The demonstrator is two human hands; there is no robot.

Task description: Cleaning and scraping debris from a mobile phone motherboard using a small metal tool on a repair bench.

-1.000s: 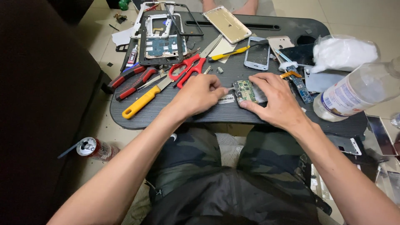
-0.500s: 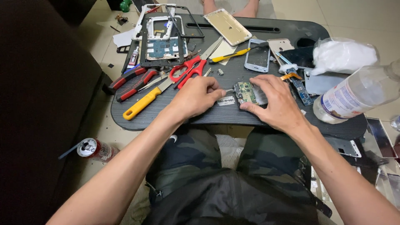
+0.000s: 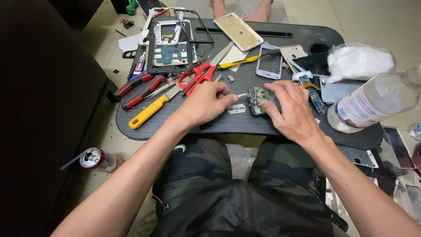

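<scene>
Left hand resting on the dark lap table, fingers curled shut around a thin metal tool, its tip touching the left edge of a small circuit board. Right hand laid over the right side of that board, fingers spread and pressing down on it, thumb along the near edge; flat and open rather than clamped. Circuit board near the middle of the table's front edge, between both hands. Razor blade flat on the table just below the tool, beside the left knuckles.

Red-handled scissors just beyond the left hand, blades pointing away to the right. Yellow-handled knife lying slantwise to the left, with red-and-black pliers further left at the table's edge. Yellow screwdriver behind the scissors. Phone frame with a blue board at the far left corner, a small glue tube beside it. Gold back cover at the far edge, silver phone shell just beyond the right hand. Clear plastic bottle lying tilted at the right, near a white plastic bag. Drink can on the tiled floor at the left, below the table. Camouflage shorts underneath the table's near edge.
</scene>
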